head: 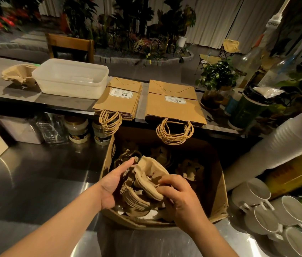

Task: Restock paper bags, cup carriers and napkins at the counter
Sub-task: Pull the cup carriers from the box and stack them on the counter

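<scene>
Both hands on cup carriers (142,184) over cardboard box (218,199).
Left hand (114,184) fingers straight, pressing stack; right hand (180,196) curled round it, prob. pinching top one. Box walls close either side of grip; bare counter (35,179) left.

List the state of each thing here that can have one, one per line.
Cardboard box: open, cup carriers inside.
Cup carrier stack: held over the box by both hands.
Left hand: fingers straight against the stack.
Right hand: gripping the stack.
Plastic tub: open, no lid.
Paper bags: folded flat, two piles, handles overhanging.
Mugs: lying on their sides.
</scene>
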A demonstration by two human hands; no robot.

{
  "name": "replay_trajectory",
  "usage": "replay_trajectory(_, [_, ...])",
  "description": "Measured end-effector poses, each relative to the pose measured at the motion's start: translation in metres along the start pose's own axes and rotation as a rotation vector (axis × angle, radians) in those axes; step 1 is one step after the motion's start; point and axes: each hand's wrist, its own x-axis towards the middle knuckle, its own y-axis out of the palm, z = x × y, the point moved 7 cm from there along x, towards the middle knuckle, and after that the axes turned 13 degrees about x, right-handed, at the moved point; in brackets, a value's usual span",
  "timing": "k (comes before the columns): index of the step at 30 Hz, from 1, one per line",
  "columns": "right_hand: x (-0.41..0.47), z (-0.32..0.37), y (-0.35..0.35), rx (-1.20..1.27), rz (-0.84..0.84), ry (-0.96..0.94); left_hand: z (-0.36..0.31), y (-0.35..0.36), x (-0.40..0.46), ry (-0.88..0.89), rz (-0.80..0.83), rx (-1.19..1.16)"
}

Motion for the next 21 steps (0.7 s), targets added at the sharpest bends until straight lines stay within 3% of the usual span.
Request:
replay_trajectory(5, [-0.003,-0.002,0.007,0.019,0.263,0.073,0.002,0.001,-0.001,-0.019,0.023,0.044])
replay_trajectory(9, [-0.005,0.001,0.014,0.119,0.330,0.154,0.002,0.000,-0.002,-0.002,0.048,0.055])
replay_trajectory(17, [-0.002,-0.004,0.023,0.154,0.318,0.135,0.001,0.005,-0.004,0.019,0.080,0.076])
replay_trajectory(19, [-0.001,-0.011,0.016,0.177,0.237,0.138,0.000,0.004,-0.002,0.037,0.052,0.041])
replay_trajectory(21, [-0.002,-0.031,0.000,0.201,0.051,0.205,-0.003,0.004,-0.002,0.058,0.015,-0.009])
